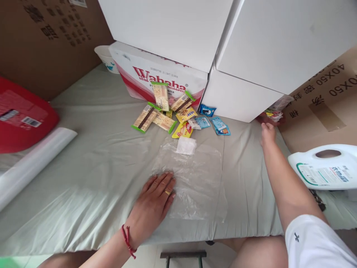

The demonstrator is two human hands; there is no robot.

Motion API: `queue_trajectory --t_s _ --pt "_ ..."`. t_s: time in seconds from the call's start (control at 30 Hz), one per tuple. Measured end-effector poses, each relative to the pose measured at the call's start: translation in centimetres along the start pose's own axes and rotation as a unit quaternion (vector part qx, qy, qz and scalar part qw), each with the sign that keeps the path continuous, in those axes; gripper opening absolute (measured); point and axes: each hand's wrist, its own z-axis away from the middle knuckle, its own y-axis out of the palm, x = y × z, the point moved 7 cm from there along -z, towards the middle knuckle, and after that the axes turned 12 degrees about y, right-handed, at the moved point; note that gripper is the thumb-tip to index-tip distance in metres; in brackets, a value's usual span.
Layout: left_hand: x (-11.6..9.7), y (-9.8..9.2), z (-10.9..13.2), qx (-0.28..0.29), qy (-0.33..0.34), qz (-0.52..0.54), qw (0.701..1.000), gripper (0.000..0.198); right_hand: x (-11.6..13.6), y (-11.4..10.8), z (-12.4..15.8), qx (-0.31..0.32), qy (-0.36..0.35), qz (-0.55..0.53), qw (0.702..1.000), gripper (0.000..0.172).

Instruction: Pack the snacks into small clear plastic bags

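My left hand (156, 197) lies flat, fingers stretched, on the left edge of a clear plastic bag (195, 182) spread on the grey-green cloth. At the back right my right hand (268, 131) reaches beside the white boxes, at a clear bag with small colourful contents (275, 114); its fingers are partly hidden and blurred, so its hold is unclear. A small white packet (186, 145) rests on the top of the flat bag. Behind it lie several green-ended snack packs (144, 118), yellow packets (182, 130) and blue packets (220, 124).
A Wabaha carton (164, 80) and white boxes (240, 93) stand behind. A red container (25, 115) and a plastic roll (36, 163) are at left, a white cup (107, 59) behind. A white detergent jug (326, 167) lies at right beside a brown carton (320, 104).
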Motion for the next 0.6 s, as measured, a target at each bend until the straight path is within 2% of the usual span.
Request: queue_trajectory --t_s 0.03,0.1,0.17,0.2,0.27,0.3,0.33,0.37,0.4,0.5,0.6 --pt "-0.1 0.0 0.1 0.002 -0.003 0.001 1.000 0.041 0.7 0.0 2.1 -0.005 -0.015 -0.006 1.000 0.044" --pt "-0.6 0.1 0.5 0.006 -0.009 -0.001 1.000 0.043 2.0 0.3 8.0 0.012 -0.068 -0.011 0.998 0.027" --pt "-1.2 0.1 1.0 0.012 -0.010 -0.012 1.000 0.047 4.0 1.8 16.3 0.122 -0.210 -0.004 0.970 0.019" --pt "-1.7 0.1 1.3 0.016 -0.009 -0.021 1.000 0.050 4.5 2.9 20.7 0.203 -0.269 0.009 0.941 0.020" --pt "-2.5 0.0 1.9 0.024 -0.006 -0.040 0.999 0.056 4.6 5.2 28.5 0.368 -0.348 0.038 0.861 0.037" --pt "-2.9 -0.1 2.2 0.026 -0.006 -0.049 0.998 0.059 4.2 6.3 31.2 0.432 -0.363 0.058 0.823 0.044" --pt "-3.2 -0.1 2.5 0.027 -0.006 -0.055 0.998 0.061 3.8 7.1 32.5 0.463 -0.359 0.071 0.807 0.046" --pt "-3.4 -0.1 2.8 0.028 -0.009 -0.059 0.998 0.062 3.5 7.9 32.6 0.469 -0.347 0.076 0.809 0.045" --pt "-3.5 0.0 3.0 0.028 -0.014 -0.059 0.998 0.062 3.4 8.4 31.7 0.451 -0.330 0.074 0.826 0.041" --pt "-3.6 0.2 3.5 0.026 -0.035 -0.049 0.998 0.060 4.6 9.3 26.4 0.337 -0.285 0.045 0.896 0.031" --pt "-3.6 0.4 3.5 0.026 -0.053 -0.032 0.998 0.058 7.6 10.1 22.6 0.249 -0.268 0.029 0.930 0.038"
